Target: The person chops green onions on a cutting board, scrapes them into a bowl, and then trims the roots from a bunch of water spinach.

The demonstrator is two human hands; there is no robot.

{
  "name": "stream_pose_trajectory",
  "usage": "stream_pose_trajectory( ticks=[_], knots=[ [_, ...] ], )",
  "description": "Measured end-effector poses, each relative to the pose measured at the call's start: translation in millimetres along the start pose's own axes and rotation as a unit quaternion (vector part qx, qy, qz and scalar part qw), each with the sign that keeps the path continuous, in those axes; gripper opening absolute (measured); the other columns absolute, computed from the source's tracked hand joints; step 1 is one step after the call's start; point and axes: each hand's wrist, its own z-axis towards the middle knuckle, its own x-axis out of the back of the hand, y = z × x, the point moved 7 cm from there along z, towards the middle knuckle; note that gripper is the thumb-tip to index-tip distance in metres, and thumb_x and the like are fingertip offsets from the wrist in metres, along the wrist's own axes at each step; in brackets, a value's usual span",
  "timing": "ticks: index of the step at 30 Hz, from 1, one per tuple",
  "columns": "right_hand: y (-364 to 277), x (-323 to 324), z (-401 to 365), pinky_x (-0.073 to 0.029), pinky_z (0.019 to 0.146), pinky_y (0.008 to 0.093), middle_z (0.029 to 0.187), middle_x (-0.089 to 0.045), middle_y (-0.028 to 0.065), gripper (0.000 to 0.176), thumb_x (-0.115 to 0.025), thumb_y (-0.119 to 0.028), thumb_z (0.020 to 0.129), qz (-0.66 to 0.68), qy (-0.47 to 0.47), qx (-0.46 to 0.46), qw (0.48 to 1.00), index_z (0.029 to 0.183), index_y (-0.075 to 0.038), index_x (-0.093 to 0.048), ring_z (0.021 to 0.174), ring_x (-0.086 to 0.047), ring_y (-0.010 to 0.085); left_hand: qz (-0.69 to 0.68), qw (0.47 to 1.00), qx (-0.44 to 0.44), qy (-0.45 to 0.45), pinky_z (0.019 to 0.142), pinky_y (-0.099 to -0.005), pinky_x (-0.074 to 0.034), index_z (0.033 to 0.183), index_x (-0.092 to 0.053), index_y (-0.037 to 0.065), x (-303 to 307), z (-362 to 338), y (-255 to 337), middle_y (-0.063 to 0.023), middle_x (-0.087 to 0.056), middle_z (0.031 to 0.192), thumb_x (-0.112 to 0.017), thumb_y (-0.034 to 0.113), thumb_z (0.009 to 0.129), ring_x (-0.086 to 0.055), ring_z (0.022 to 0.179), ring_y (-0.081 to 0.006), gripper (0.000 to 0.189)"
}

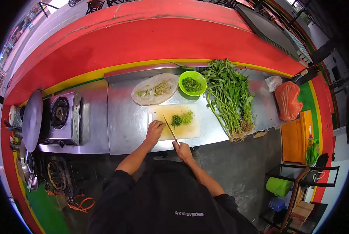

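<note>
My right hand (182,150) is wrapped round the handle of a knife (169,126), whose blade slants up and left over the white cutting board (190,132). Chopped greens lie just right of the blade, a dark pile (176,120) beside a paler one (187,117). At the board's left edge rests my left hand (155,131), its fingers bent together near the blade; what they hold, if anything, is too small to tell. Behind the board stands a green bowl (192,83) of chopped greens, next to a clear plastic bag (155,89) with stems and roots in it.
A large bunch of leafy greens (231,97) with roots lies right of the bowl. Farther right is a red plastic bag (288,100). A gas stove (60,113) stands on the left of the steel counter (125,128), near a round grey lid (32,121).
</note>
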Motion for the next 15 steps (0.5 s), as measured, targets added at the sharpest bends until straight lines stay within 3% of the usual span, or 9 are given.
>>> stream_pose_trajectory(
  ticks=[11, 15],
  knots=[
    [3, 14, -3, -0.049, 0.067, 0.0542, 0.073, -0.063, 0.0337, 0.066, -0.055, -0.052, 0.098, 0.043, 0.036, -0.021, 0.998, 0.079, 0.010, -0.066, 0.074, -0.067, 0.0491, -0.048, 0.999, -0.002, -0.015, 0.088, -0.0381, -0.043, 0.095, -0.073, 0.009, -6, 5, 4, -0.0029, -0.071, 0.097, -0.071, 0.012, 0.084, -0.063, 0.098, -0.0213, 0.012],
    [6, 12, -4, -0.049, 0.068, 0.0542, 0.073, -0.063, 0.0336, 0.066, -0.055, -0.052, 0.098, 0.034, 0.030, -0.024, 0.999, 0.079, 0.010, -0.066, 0.075, -0.067, 0.0493, 0.026, 0.999, -0.040, -0.023, 0.087, -0.0381, -0.043, 0.095, -0.072, 0.009, 0, 9, 7, -0.0007, -0.067, 0.098, -0.072, 0.013, 0.083, -0.061, 0.099, -0.0197, 0.013]
  ],
)
